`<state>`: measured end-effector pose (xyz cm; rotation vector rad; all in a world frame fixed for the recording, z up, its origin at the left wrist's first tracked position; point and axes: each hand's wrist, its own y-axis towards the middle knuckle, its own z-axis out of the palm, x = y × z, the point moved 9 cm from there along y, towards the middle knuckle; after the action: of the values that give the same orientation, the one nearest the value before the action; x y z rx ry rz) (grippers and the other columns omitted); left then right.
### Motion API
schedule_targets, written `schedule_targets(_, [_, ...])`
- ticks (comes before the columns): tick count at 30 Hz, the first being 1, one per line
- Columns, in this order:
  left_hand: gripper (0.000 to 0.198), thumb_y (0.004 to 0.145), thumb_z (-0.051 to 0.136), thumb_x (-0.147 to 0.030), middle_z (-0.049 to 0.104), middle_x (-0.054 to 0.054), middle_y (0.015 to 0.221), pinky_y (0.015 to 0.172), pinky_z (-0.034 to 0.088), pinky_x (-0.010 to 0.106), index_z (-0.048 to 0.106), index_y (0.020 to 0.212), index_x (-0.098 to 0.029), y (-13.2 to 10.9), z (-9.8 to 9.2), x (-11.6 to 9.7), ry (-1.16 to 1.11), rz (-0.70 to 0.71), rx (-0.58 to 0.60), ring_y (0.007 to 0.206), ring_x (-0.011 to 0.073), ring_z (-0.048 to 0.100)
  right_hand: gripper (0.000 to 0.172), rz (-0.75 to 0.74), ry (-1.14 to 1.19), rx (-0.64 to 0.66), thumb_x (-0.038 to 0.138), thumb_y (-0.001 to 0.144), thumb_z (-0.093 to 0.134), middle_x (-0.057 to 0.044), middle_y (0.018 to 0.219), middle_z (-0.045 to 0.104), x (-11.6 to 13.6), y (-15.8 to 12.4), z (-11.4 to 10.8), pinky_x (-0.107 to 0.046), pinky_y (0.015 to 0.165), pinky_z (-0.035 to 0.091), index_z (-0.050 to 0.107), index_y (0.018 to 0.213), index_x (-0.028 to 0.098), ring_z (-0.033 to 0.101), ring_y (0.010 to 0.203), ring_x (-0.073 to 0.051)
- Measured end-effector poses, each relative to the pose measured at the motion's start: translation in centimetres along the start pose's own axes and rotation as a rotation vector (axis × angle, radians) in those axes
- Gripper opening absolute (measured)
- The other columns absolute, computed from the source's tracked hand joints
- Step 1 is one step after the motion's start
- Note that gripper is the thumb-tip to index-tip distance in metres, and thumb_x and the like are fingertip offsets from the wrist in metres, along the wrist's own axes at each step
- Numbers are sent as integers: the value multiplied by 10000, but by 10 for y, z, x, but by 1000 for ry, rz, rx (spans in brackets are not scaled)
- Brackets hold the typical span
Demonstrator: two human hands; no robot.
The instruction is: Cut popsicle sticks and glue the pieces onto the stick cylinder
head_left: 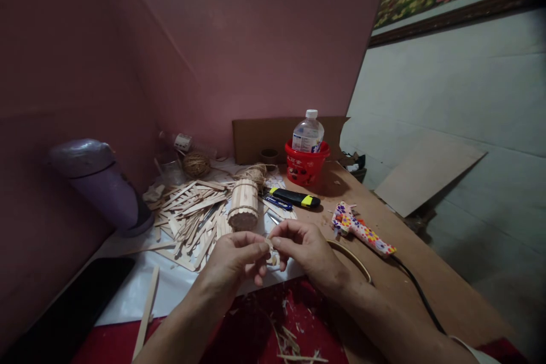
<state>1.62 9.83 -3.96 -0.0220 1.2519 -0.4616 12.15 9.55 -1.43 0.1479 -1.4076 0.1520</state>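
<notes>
My left hand (249,253) and my right hand (296,244) meet at the middle, thumbs and forefingers pinched close together. Between the fingertips is something small and pale, too small to name. Just beyond them a little barrel made of wooden sticks (244,202) lies with its scalloped end toward me. To its left spreads a heap of loose wooden sticks (191,210). Right of the barrel are a black and yellow cutter (296,197) and a blue cutter (278,202). A hoop (354,259) lies partly behind my right hand.
A flowered glue gun (362,232) with a black cord lies at right. Behind stands a red bucket (305,165) holding a plastic bottle (307,132). Twine balls (196,164) lie at the back, a purple boot-shaped object (106,187) at left, and a dark flat object (81,307) near the left edge.
</notes>
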Motion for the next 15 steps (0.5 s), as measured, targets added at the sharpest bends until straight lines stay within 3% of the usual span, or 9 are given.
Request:
schedule_targets(9, [230, 589, 792, -245, 643, 57, 567, 382, 424, 186, 623, 602, -90, -5, 6, 0, 17, -31, 41, 403, 93, 545, 106, -27, -124, 70, 245, 684, 647, 41, 546, 566, 13, -1, 4, -201, 424, 412, 619, 667, 145, 488, 431, -74])
schedule_targets(15, [223, 614, 772, -259, 631, 47, 558, 399, 437, 200, 619, 597, -98, -6, 8, -3, 33, -9, 44, 423, 107, 561, 136, -15, -69, 96, 266, 677, 677, 48, 556, 555, 9, -1, 5, -199, 435, 432, 607, 678, 149, 485, 443, -69])
